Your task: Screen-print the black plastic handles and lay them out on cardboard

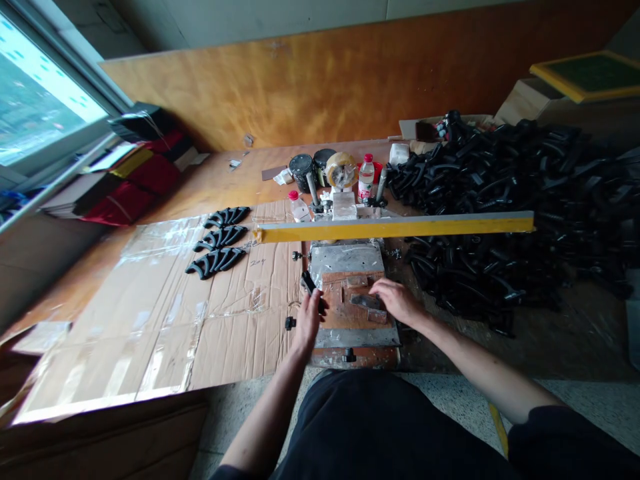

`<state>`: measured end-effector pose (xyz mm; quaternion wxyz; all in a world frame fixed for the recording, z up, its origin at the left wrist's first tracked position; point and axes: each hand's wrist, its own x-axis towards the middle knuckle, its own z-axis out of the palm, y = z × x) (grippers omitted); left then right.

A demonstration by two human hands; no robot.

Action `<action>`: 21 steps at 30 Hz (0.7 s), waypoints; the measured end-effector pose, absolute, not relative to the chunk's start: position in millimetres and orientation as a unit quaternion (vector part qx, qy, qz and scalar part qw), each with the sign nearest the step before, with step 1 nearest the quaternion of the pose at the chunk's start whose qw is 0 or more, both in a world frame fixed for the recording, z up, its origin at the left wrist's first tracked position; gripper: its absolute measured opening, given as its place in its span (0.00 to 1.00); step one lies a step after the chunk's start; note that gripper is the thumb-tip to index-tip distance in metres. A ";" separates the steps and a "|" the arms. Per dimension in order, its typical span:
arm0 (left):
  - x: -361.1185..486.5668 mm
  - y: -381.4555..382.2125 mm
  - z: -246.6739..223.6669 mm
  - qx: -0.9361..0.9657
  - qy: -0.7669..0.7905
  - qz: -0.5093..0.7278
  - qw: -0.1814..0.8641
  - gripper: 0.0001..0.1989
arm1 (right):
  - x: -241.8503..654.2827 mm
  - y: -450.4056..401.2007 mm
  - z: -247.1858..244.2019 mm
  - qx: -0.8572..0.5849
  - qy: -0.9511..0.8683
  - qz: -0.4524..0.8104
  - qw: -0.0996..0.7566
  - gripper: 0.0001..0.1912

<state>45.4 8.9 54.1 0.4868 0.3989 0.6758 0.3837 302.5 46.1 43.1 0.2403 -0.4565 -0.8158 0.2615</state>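
At the left edge of the wooden board [337,317], the left hand [309,323] has its grip closed on a black part [309,283], leaving the upper end free; the right hand [397,301] is at the blocks [377,316], its hold unclear. They probably brace the dark piece [365,301]. Farther off, cardboard [235,333] likely shields the black rows [217,263] from scratches

Daylight from the window [45,87] at upper left; glare on taped cardboard [235,300]; right side dim; slight blur.
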 end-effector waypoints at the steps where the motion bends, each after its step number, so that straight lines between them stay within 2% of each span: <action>1: 20.5 18.2 49.0 0.444 0.722 0.335 0.412 0.28 | 323.4 51.5 33.4 -0.480 -0.820 0.230 0.210 0.19; 3: -26.2 35.3 37.3 0.512 0.802 0.145 0.271 0.25 | 363.7 59.4 11.5 -0.491 -0.842 0.180 0.132 0.20; 6: -71.9 49.0 19.1 0.510 0.832 0.048 0.213 0.20 | 405.6 63.0 -16.1 -0.446 -0.882 0.143 0.060 0.19; 9: -86.8 48.3 4.4 0.506 0.837 0.020 0.208 0.20 | 421.5 63.3 -24.5 -0.428 -0.891 0.133 0.069 0.21; 13: -87.0 47.6 3.2 0.510 0.840 0.009 0.184 0.27 | 401.4 61.3 -5.7 -0.499 -0.848 0.104 0.144 0.24; 17: -67.7 71.4 42.2 0.545 0.817 0.076 0.168 0.24 | 334.1 57.1 16.9 -0.413 -0.883 0.142 0.174 0.23; 19: -44.9 87.6 77.7 0.568 0.767 0.214 0.207 0.23 | 298.2 58.0 21.5 -0.383 -0.899 0.136 0.163 0.22; 21: -16.8 99.2 117.3 0.551 0.667 0.411 0.288 0.23 | 271.6 60.4 22.8 -0.392 -0.903 0.112 0.137 0.21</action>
